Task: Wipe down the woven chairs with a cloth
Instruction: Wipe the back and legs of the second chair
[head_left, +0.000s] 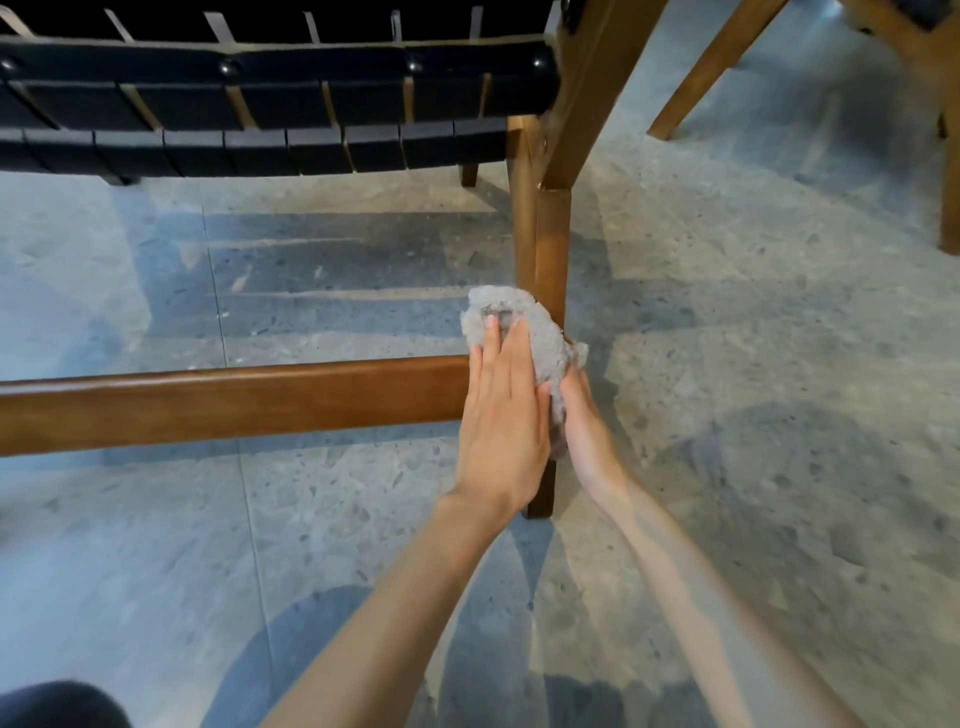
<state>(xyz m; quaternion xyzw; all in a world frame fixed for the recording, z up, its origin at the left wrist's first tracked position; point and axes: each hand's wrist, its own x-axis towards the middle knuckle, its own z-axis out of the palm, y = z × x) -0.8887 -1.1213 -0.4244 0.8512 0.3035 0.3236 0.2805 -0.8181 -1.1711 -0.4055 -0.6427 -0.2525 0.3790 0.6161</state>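
Observation:
A woven chair with black straps (270, 104) and a brown wooden frame fills the upper left. Its low wooden crossbar (234, 405) runs from the left edge to an upright leg (551, 249). A grey fluffy cloth (540, 332) is wrapped around the joint where bar and leg meet. My left hand (501, 415) lies flat with straight fingers, pressing the cloth against the joint. My right hand (584, 421) grips the cloth's right side from behind the leg; its fingers are mostly hidden by the cloth.
A second wooden chair's legs (711, 67) stand at the upper right. Grey speckled floor tiles (753, 338) surround the chair. My dark-clothed knee (57, 706) shows at the bottom left corner.

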